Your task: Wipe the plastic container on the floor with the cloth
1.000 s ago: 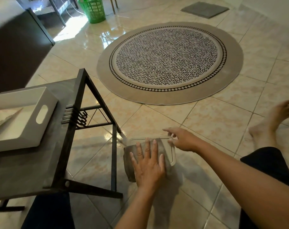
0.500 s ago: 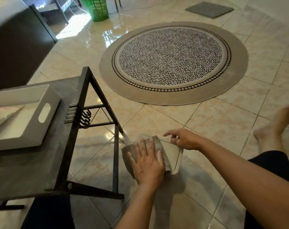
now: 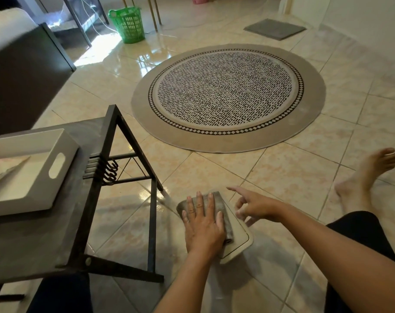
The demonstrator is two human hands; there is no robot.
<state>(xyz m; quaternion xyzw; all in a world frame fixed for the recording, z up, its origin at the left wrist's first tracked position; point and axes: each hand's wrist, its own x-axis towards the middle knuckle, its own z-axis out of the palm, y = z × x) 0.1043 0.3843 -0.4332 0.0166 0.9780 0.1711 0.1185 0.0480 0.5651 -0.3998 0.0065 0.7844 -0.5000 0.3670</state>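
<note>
Lifting off container [image 3: 239, 233], right hand [image 3: 254, 205] now open; left hand [image 3: 203, 224] still pressing cloth [image 3: 219, 204].

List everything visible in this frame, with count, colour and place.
container: 1, cream, floor, under the cloth
cloth: 1, grey, on the container
table: 1, black frame, left
tray: 1, white, on the table
round rug: 1, beige, black-and-white pattern, centre
basket: 1, green, far left
mat: 1, grey, far right
left hand: flat on the cloth
right hand: fingers spread over the container's right edge; contact unclear
foot: 1, bare, right
</note>
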